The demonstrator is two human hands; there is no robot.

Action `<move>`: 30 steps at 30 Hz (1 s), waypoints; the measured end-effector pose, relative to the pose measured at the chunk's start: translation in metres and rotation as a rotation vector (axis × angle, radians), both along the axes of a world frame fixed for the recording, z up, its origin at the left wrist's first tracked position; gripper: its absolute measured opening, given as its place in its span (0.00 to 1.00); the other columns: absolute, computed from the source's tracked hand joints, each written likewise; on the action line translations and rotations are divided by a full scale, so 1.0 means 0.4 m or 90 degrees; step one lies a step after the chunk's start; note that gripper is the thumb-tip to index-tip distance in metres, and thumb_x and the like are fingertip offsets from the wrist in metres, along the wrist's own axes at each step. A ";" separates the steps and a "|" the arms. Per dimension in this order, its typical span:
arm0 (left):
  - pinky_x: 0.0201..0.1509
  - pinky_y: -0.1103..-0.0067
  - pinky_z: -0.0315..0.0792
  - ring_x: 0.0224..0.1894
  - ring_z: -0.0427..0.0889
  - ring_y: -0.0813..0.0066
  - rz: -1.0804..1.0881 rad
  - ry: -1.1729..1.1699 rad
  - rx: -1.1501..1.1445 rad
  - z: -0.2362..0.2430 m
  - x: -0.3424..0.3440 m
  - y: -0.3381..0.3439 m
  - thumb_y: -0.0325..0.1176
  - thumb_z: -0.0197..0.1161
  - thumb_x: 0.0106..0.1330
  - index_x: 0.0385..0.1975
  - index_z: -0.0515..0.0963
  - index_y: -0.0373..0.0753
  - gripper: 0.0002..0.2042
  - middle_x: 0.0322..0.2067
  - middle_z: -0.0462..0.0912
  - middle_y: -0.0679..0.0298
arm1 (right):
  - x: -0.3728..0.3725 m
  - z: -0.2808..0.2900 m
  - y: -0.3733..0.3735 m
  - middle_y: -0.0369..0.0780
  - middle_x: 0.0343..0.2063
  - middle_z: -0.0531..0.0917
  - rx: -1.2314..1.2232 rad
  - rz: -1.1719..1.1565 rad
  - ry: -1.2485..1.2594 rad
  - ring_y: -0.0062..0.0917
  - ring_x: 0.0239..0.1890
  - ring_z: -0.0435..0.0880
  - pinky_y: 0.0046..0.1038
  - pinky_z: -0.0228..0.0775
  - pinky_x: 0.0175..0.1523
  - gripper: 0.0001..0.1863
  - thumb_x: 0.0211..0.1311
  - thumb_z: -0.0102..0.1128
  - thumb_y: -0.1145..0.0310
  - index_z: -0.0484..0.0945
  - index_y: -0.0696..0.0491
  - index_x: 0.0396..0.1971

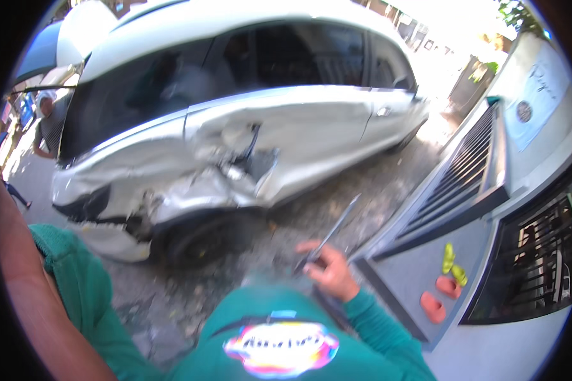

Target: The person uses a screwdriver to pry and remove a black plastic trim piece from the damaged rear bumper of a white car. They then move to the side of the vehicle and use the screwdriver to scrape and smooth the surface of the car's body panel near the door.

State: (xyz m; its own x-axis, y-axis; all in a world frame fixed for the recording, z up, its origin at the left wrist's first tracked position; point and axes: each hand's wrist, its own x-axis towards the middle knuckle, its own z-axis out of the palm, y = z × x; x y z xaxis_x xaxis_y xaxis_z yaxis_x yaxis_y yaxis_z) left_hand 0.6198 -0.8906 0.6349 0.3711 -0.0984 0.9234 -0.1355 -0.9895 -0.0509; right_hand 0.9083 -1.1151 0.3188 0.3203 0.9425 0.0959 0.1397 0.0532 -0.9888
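Observation:
My right hand (334, 274) is closed around the dark handle of a long thin tool that looks like a screwdriver (340, 222). Its metal shaft points up and away to the right. The tip is apart from the silver-white car (318, 124), whose side stands before me. Crumpled metal (200, 189) and a torn gap show above the car's dark wheel (203, 244). My left forearm (38, 279) rises bare along the left rim, its green sleeve pushed up. The left hand lies outside the picture.
On the right, a metal grille gate (454, 181) borders a grey step (397, 282). Pink slippers (433, 307) and yellow-green slippers (449, 259) lie there. A barred dark window (531, 251) is nearby. Rough stone paving (171, 305) runs below the car. Another person (49, 127) stands far left.

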 end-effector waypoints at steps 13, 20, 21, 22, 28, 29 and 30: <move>0.64 0.63 0.73 0.67 0.71 0.58 -0.144 0.124 -0.342 0.141 0.119 -0.070 0.40 0.80 0.55 0.79 0.48 0.38 0.56 0.73 0.60 0.48 | -0.053 0.094 0.033 0.40 0.38 0.78 0.049 0.025 0.013 0.24 0.42 0.79 0.29 0.72 0.50 0.19 0.62 0.58 0.75 0.66 0.54 0.51; 0.65 0.62 0.72 0.68 0.70 0.57 -0.168 0.230 -0.439 0.054 0.152 -0.137 0.41 0.81 0.54 0.79 0.46 0.38 0.57 0.73 0.59 0.47 | -0.043 0.092 -0.008 0.39 0.34 0.79 0.005 -0.003 -0.016 0.26 0.40 0.81 0.32 0.74 0.51 0.16 0.62 0.55 0.73 0.67 0.55 0.50; 0.65 0.62 0.72 0.68 0.70 0.56 -0.178 0.243 -0.454 0.046 0.158 -0.154 0.41 0.81 0.54 0.79 0.46 0.38 0.57 0.74 0.59 0.47 | -0.039 0.072 -0.009 0.38 0.34 0.79 0.001 -0.013 -0.017 0.26 0.41 0.82 0.32 0.75 0.51 0.16 0.62 0.55 0.73 0.67 0.55 0.50; 0.65 0.62 0.72 0.68 0.69 0.56 -0.180 0.255 -0.471 0.038 0.154 -0.166 0.41 0.81 0.54 0.79 0.46 0.37 0.58 0.74 0.58 0.47 | -0.034 0.082 -0.007 0.39 0.37 0.80 -0.055 0.012 -0.068 0.27 0.42 0.82 0.33 0.74 0.53 0.17 0.65 0.55 0.72 0.68 0.55 0.52; 0.66 0.62 0.71 0.69 0.68 0.55 -0.165 0.270 -0.506 -0.015 0.078 -0.171 0.42 0.82 0.53 0.79 0.45 0.37 0.59 0.74 0.57 0.47 | -0.153 0.469 0.000 0.46 0.36 0.81 -0.069 0.143 -0.104 0.37 0.41 0.80 0.41 0.72 0.50 0.20 0.66 0.59 0.66 0.68 0.55 0.54; 0.66 0.62 0.71 0.69 0.68 0.55 -0.176 0.266 -0.499 -0.014 0.077 -0.176 0.42 0.82 0.53 0.79 0.45 0.37 0.59 0.74 0.57 0.47 | -0.144 0.420 0.038 0.49 0.36 0.81 -0.090 0.125 -0.191 0.42 0.42 0.80 0.43 0.72 0.50 0.20 0.65 0.59 0.65 0.68 0.55 0.53; 0.66 0.62 0.71 0.70 0.68 0.55 -0.187 0.250 -0.482 -0.013 0.082 -0.178 0.42 0.82 0.52 0.79 0.45 0.37 0.60 0.74 0.57 0.47 | -0.116 0.380 0.101 0.52 0.37 0.81 -0.094 0.110 -0.284 0.48 0.42 0.80 0.46 0.72 0.50 0.21 0.64 0.60 0.65 0.67 0.55 0.53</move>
